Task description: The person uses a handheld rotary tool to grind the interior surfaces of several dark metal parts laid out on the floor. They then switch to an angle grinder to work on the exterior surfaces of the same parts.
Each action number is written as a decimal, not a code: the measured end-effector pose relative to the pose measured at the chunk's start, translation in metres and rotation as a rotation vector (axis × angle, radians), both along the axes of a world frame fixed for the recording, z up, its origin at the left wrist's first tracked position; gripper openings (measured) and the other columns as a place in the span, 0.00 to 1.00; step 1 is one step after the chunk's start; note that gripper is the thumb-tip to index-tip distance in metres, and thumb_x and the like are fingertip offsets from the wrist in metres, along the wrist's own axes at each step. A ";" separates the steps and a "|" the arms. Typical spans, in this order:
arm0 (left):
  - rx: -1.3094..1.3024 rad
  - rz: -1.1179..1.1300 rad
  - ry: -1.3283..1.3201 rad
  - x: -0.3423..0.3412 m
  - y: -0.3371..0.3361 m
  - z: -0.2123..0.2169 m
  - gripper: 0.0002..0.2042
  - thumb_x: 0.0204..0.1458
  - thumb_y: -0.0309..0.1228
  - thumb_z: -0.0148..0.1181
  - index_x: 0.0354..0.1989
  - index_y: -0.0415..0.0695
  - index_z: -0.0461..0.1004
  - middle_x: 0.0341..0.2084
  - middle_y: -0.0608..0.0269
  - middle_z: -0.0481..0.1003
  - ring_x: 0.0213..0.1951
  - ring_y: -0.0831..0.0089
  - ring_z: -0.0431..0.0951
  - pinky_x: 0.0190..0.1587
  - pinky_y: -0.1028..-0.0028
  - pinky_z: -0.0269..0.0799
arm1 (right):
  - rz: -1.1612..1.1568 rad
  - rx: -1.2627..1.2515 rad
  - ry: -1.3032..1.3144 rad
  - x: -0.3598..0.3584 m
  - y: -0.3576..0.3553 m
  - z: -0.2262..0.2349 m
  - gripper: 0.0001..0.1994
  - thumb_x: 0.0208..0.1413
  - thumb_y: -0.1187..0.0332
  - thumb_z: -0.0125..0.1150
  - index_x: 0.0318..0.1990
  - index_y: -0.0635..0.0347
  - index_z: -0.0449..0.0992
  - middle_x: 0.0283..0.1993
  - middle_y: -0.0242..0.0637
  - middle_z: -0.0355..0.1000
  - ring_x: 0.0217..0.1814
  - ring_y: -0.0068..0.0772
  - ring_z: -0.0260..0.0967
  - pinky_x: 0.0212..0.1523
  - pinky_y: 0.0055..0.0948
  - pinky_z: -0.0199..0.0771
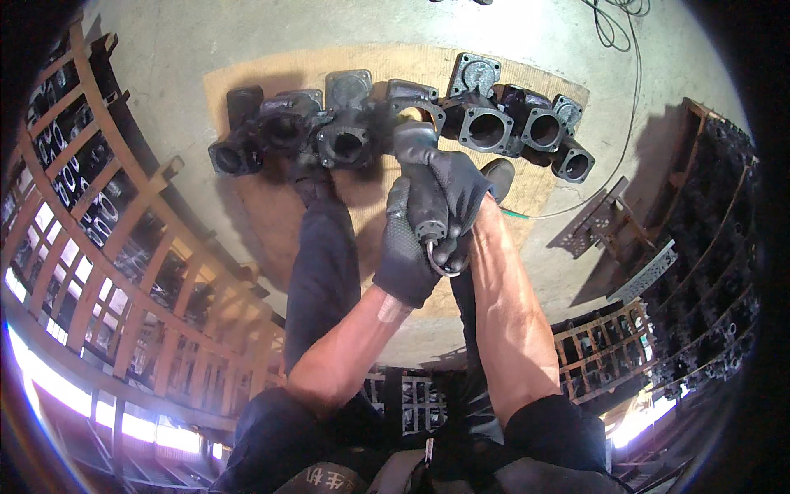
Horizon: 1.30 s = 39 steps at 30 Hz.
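Both of my gloved hands are wrapped round a black grinder (428, 210), whose rear end and looped cord face me. My left hand (405, 259) closes on the left side of its body. Farther forward, my right hand (461, 188) grips the right side and front. The tool's head reaches a dark flanged metal casting (415, 92) in the middle of a row; whether it touches is hidden. Just left of it stands another casting (346, 140) with a round opening, and to the right is a casting (485, 128) with a square flange.
The castings stand on a cardboard sheet (280, 66) on the concrete floor. A thin cable (632, 136) runs along the right. Wooden crates (156, 239) with parts line the left; a rack of dark parts (699, 247) stands right. My shoe (499, 176) is close to the row.
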<state>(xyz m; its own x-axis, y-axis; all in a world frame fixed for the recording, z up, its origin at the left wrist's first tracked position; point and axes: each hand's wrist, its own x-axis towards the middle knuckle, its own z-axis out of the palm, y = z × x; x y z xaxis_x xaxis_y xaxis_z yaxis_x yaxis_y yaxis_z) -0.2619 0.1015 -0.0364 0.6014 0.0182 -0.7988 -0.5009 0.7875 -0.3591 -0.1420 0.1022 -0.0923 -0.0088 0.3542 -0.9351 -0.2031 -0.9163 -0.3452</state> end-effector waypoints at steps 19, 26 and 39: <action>-0.085 0.280 -0.087 -0.008 -0.015 0.009 0.28 0.59 0.58 0.45 0.52 0.45 0.69 0.38 0.59 0.75 0.35 0.66 0.77 0.36 0.66 0.76 | 0.260 0.174 -0.125 -0.010 -0.020 -0.002 0.21 0.59 0.52 0.56 0.41 0.65 0.79 0.35 0.45 0.79 0.36 0.33 0.77 0.40 0.29 0.74; -0.011 -0.004 -0.033 -0.008 -0.004 0.000 0.31 0.58 0.64 0.38 0.37 0.45 0.73 0.16 0.59 0.74 0.11 0.69 0.71 0.11 0.69 0.67 | 0.126 -0.080 -0.037 -0.003 0.001 -0.006 0.14 0.60 0.64 0.54 0.48 0.59 0.78 0.39 0.46 0.78 0.41 0.36 0.78 0.43 0.29 0.75; -0.168 0.167 0.097 -0.002 -0.026 0.034 0.30 0.59 0.61 0.41 0.47 0.45 0.72 0.27 0.59 0.77 0.18 0.66 0.75 0.19 0.70 0.74 | 0.148 0.159 0.003 -0.005 -0.020 0.039 0.20 0.62 0.53 0.50 0.37 0.63 0.78 0.30 0.43 0.76 0.29 0.34 0.74 0.31 0.32 0.73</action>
<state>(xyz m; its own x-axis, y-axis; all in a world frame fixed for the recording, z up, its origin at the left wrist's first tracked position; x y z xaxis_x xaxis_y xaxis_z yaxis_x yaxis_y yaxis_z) -0.2637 0.0757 -0.0024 0.5211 -0.0268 -0.8530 -0.6575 0.6247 -0.4213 -0.1473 0.0825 -0.0531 -0.0741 0.4924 -0.8672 -0.0719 -0.8700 -0.4878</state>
